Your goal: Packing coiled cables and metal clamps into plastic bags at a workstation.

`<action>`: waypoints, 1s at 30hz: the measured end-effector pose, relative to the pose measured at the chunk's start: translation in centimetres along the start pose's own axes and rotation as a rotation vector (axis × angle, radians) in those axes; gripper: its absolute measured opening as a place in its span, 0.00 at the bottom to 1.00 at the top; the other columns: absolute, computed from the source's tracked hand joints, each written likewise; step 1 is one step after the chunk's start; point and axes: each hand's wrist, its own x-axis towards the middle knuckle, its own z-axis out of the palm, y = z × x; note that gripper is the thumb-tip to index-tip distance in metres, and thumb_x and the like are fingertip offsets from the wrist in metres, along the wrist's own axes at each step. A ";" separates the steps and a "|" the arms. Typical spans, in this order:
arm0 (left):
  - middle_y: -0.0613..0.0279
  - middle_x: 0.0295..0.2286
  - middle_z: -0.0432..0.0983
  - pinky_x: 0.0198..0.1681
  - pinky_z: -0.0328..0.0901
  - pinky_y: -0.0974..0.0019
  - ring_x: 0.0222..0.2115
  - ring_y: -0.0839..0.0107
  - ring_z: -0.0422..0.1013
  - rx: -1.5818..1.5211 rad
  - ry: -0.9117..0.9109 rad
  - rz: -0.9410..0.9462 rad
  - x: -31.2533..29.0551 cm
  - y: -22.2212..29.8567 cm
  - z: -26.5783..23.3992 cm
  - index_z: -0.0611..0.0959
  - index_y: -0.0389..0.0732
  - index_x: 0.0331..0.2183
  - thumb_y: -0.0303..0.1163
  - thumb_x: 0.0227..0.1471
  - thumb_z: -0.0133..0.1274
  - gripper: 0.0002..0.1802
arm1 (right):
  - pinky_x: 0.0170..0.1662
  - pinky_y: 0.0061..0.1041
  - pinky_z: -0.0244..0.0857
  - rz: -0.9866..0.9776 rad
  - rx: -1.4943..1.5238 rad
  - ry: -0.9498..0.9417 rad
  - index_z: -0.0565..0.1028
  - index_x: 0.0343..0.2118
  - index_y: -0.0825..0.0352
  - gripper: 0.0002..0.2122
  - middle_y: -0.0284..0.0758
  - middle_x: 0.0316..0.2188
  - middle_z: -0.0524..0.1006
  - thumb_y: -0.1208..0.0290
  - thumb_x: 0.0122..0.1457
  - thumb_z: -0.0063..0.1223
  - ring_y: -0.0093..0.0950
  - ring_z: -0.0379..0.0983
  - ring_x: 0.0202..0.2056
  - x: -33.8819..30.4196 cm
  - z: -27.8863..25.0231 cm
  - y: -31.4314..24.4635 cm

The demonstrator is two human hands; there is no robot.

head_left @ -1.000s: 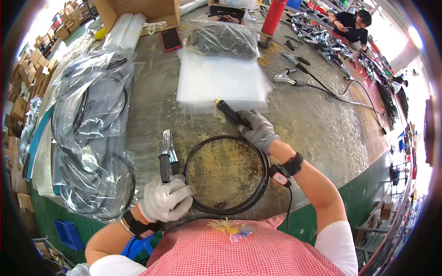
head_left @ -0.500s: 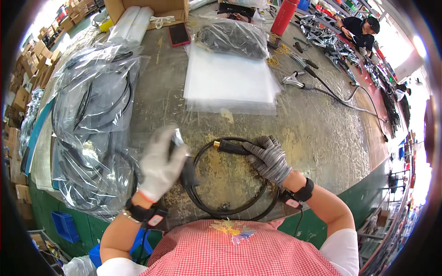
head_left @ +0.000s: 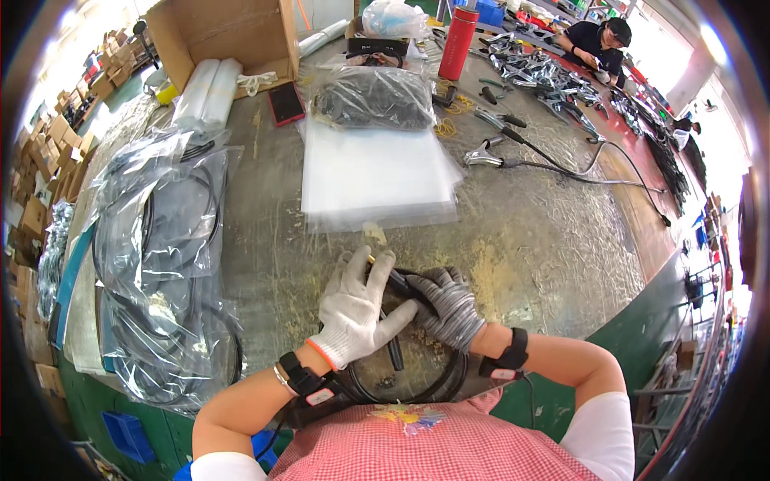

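No words, numbers or signs can be read on anything here (any print is too small or blurred).

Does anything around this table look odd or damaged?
The left hand wears a white knitted glove, but the right hand a grey-striped knitted glove: a mismatched pair. The dull grey tabletop looks worn, blotched with yellowish patches. I see no spill.
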 end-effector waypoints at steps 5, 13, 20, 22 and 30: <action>0.49 0.40 0.66 0.51 0.59 0.50 0.43 0.49 0.65 -0.033 -0.021 0.302 -0.2 0.5 -0.2 0.72 0.40 0.43 0.41 0.37 0.58 0.29 | 0.54 0.38 0.54 -0.025 -0.062 -0.025 0.67 0.51 0.62 0.20 0.41 0.49 0.67 0.62 0.55 0.46 0.40 0.61 0.51 6.4 -2.2 1.7; 0.43 0.45 0.62 0.54 0.52 0.43 0.49 0.43 0.58 -0.009 -0.104 0.197 -0.1 0.1 -0.7 0.71 0.46 0.47 0.49 0.41 0.55 0.32 | 0.58 0.36 0.53 -0.398 -0.357 -0.387 0.65 0.53 0.61 0.23 0.39 0.57 0.61 0.65 0.52 0.47 0.38 0.56 0.58 7.7 -1.0 3.9; 0.43 0.50 0.59 0.56 0.51 0.48 0.52 0.44 0.55 -0.074 -0.279 0.111 0.2 0.1 -1.3 0.69 0.49 0.50 0.52 0.41 0.55 0.34 | 0.48 0.38 0.62 -0.042 -0.319 -0.143 0.75 0.39 0.66 0.14 0.44 0.37 0.74 0.62 0.53 0.48 0.42 0.69 0.44 12.9 0.0 1.9; 0.43 0.49 0.61 0.55 0.53 0.52 0.51 0.47 0.58 -0.130 -0.291 0.097 0.0 -0.5 -1.6 0.68 0.47 0.51 0.50 0.42 0.56 0.35 | 0.44 0.36 0.64 -0.017 -0.230 -0.142 0.75 0.36 0.66 0.13 0.42 0.33 0.75 0.63 0.54 0.48 0.40 0.71 0.39 14.4 0.4 3.0; 0.54 0.39 0.72 0.44 0.63 0.69 0.39 0.71 0.69 -1.044 0.186 -0.559 3.8 -2.4 -0.1 0.64 0.30 0.52 0.37 0.46 0.57 0.35 | 0.37 0.29 0.65 0.230 0.452 -0.142 0.75 0.35 0.69 0.14 0.42 0.27 0.77 0.61 0.57 0.49 0.31 0.72 0.28 14.1 1.2 4.7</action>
